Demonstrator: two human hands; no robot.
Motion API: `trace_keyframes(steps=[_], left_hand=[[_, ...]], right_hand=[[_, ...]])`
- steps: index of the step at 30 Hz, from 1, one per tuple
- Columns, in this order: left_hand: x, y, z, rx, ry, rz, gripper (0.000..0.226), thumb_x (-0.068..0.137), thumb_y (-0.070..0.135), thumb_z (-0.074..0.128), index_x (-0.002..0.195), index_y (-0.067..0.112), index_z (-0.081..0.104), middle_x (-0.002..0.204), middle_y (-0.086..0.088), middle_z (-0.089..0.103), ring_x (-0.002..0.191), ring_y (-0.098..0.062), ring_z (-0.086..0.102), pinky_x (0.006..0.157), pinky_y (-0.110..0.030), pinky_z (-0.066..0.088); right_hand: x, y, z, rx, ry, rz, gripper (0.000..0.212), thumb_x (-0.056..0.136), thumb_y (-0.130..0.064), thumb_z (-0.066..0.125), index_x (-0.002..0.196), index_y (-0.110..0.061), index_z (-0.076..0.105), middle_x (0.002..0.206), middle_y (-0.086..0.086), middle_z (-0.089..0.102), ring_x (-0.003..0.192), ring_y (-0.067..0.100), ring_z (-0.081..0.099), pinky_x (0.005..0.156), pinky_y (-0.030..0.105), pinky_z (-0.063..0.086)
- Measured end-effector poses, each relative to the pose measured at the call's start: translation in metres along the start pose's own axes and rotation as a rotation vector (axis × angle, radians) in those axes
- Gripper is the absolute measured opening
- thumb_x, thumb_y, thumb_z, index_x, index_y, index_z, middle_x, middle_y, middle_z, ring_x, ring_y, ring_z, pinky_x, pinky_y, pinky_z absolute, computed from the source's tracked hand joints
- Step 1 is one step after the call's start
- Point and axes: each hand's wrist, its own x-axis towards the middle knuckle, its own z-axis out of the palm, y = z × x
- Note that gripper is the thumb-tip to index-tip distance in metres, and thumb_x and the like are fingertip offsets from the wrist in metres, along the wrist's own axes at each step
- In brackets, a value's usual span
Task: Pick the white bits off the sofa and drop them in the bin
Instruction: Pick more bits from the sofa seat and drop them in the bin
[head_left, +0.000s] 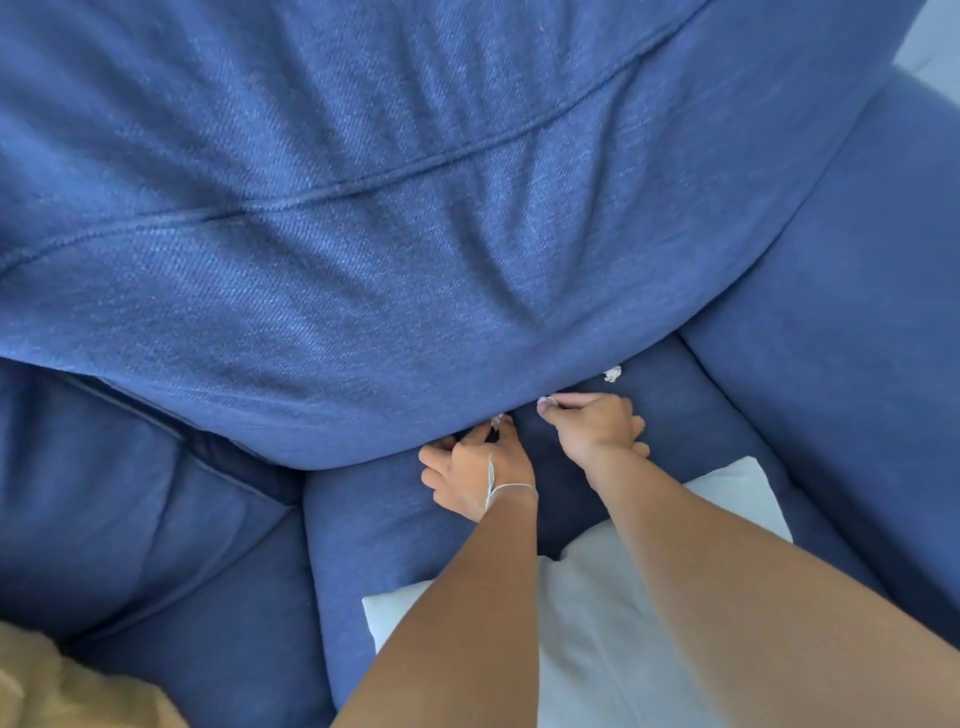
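Note:
A blue sofa seat fills the view, with a big blue back cushion bulging over it. Both my hands work at the crease where the cushion meets the seat. My left hand is curled, with a small white bit at its fingertips. My right hand pinches another white bit between thumb and forefinger. One more crumpled white bit lies loose on the seat just beyond my right hand, close under the cushion. No bin is in view.
A white pillow lies on the seat under my forearms. The sofa's armrest rises on the right. A second seat cushion is on the left, and tan fabric shows at the bottom left corner.

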Motion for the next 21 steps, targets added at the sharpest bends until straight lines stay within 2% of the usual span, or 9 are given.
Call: trace_keyframes(steps=[3, 8, 13, 17, 21], left_hand=[[-0.004, -0.002, -0.002, -0.047, -0.023, 0.019, 0.02, 0.076, 0.054, 0.072, 0.088, 0.039, 0.077, 0.115, 0.001, 0.045, 0.105, -0.027, 0.042, 0.096, -0.036, 0.034], [-0.014, -0.018, -0.008, -0.141, -0.084, 0.149, 0.023, 0.076, 0.054, 0.073, 0.092, 0.037, 0.078, 0.116, 0.007, 0.045, 0.108, -0.018, 0.041, 0.102, -0.026, 0.026], [-0.023, -0.03, -0.012, -0.107, -0.078, 0.311, 0.023, 0.075, 0.052, 0.076, 0.092, 0.036, 0.078, 0.123, 0.006, 0.052, 0.113, -0.018, 0.047, 0.104, -0.028, 0.024], [-0.03, -0.039, -0.017, -0.051, -0.128, 0.399, 0.021, 0.078, 0.053, 0.073, 0.093, 0.04, 0.077, 0.137, 0.003, 0.052, 0.128, -0.018, 0.044, 0.112, -0.029, 0.017], [-0.036, -0.039, -0.026, 0.018, -0.266, 0.433, 0.025, 0.085, 0.055, 0.064, 0.101, 0.04, 0.075, 0.149, -0.003, 0.045, 0.144, -0.018, 0.027, 0.121, -0.035, 0.005]], right_hand=[[-0.002, 0.001, -0.005, 0.022, -0.008, 0.003, 0.017, 0.078, -0.055, 0.071, 0.092, -0.046, 0.076, 0.122, -0.006, 0.051, 0.117, 0.026, 0.042, 0.104, 0.044, 0.038], [-0.005, 0.01, -0.01, 0.048, -0.032, -0.026, 0.02, 0.082, -0.052, 0.069, 0.095, -0.038, 0.076, 0.123, -0.003, 0.053, 0.121, 0.028, 0.043, 0.106, 0.046, 0.04], [-0.011, 0.019, -0.011, 0.066, 0.026, -0.128, 0.02, 0.085, -0.048, 0.068, 0.092, -0.032, 0.077, 0.122, -0.002, 0.056, 0.122, 0.027, 0.045, 0.105, 0.045, 0.039], [-0.02, 0.023, -0.015, 0.009, 0.049, -0.221, 0.017, 0.089, -0.044, 0.064, 0.094, -0.032, 0.075, 0.124, 0.0, 0.051, 0.12, 0.027, 0.047, 0.103, 0.04, 0.033], [-0.028, 0.025, -0.029, -0.074, 0.087, -0.274, 0.014, 0.091, -0.042, 0.061, 0.096, -0.036, 0.072, 0.122, -0.004, 0.052, 0.118, 0.025, 0.05, 0.101, 0.039, 0.028]])
